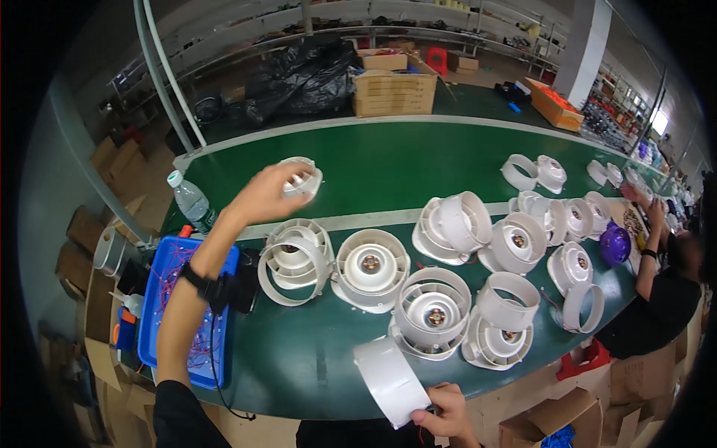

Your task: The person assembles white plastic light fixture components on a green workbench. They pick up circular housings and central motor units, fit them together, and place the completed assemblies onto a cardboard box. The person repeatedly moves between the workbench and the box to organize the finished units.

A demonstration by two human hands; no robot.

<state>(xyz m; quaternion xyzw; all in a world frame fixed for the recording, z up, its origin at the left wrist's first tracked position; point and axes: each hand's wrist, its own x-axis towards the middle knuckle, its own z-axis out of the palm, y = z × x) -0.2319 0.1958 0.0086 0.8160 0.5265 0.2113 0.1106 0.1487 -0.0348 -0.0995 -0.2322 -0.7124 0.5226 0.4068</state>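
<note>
My left hand (270, 193) reaches across to the green belt, its fingers curled over a round white fan housing (305, 166). The palm side and part of the housing are hidden. Down at the near table edge, my right hand (447, 412) grips a white plastic ring (390, 379) by its rim, tilted, thumb on the outside. Closest to that ring is a white fan housing (433, 317) with a motor core in its centre. Another housing (371, 270) lies face up to its left, and a loose ring (296, 272) leans on a housing farther left.
A blue tray (148, 328) of thin red and blue wires sits at left, with a water bottle (193, 203) behind it. More housings and rings crowd the right side near a purple round part (615, 244). A co-worker (657, 284) works at far right.
</note>
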